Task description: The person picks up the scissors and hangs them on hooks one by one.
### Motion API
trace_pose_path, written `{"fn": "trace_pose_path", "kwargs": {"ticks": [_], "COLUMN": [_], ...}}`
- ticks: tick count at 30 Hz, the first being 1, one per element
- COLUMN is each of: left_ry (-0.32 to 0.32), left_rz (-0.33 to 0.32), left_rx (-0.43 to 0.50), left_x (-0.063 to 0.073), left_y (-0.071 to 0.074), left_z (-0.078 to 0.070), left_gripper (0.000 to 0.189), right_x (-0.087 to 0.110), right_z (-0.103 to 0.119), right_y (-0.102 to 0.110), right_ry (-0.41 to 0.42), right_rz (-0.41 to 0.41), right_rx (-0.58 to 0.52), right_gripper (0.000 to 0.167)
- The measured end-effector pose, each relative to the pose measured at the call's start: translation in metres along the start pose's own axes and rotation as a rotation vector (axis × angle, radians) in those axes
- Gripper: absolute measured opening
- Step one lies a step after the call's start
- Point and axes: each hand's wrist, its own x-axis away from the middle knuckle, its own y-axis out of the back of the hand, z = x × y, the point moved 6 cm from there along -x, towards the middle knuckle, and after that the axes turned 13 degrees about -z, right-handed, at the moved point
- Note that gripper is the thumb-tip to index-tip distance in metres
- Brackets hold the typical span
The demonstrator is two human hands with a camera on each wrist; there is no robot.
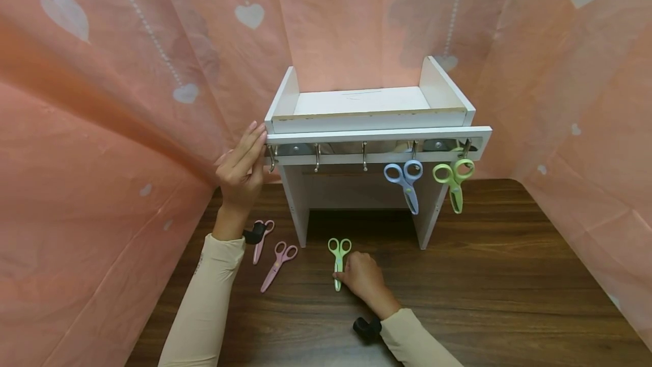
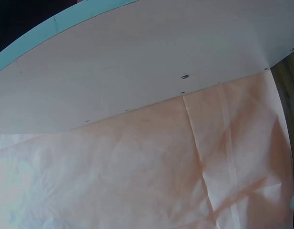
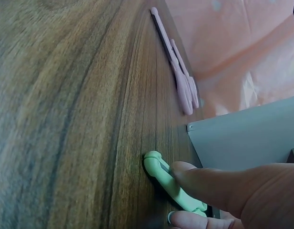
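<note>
My right hand [image 1: 364, 277] pinches a pair of light green scissors [image 1: 339, 251] low on its blades, between thumb and finger, over the brown tabletop. In the right wrist view the thumb lies along one side of the green scissors [image 3: 168, 183]. My left hand [image 1: 241, 171] rests against the left end of a white shelf unit [image 1: 372, 122], fingers fairly straight and pointing up. The hooked rail [image 1: 341, 157] on its front carries blue scissors [image 1: 406, 180] and another pair of green scissors [image 1: 455, 180] on its right hooks. The left wrist view shows the white side panel [image 2: 137, 67], not the hand.
Two pairs of pink scissors lie on the table left of the green pair: the nearer pink scissors [image 1: 277, 268] and the farther pink scissors [image 1: 258, 249], partly behind the left wrist's black strap [image 1: 254, 233]. A pink curtain [image 1: 326, 33] surrounds the table [image 1: 499, 276].
</note>
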Motion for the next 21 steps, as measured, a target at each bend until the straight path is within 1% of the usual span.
{"fn": "trace_pose_path", "kwargs": {"ticks": [11,21], "left_ry": [-0.009,-0.012], "left_rz": [-0.014,-0.013], "left_rx": [-0.001,-0.005], "left_x": [-0.0012,-0.0017], "left_y": [-0.0004,-0.0004], "left_z": [-0.0025,-0.0035], "left_gripper": [0.027,0.027], "right_x": [-0.0012,-0.0017], "right_z": [0.0024,0.0006], "right_y": [0.0009,0.0007], "right_ry": [-0.011,-0.037], "right_rz": [0.006,0.025], "right_rx": [0.07,0.09], "right_gripper": [0.045,0.042]}}
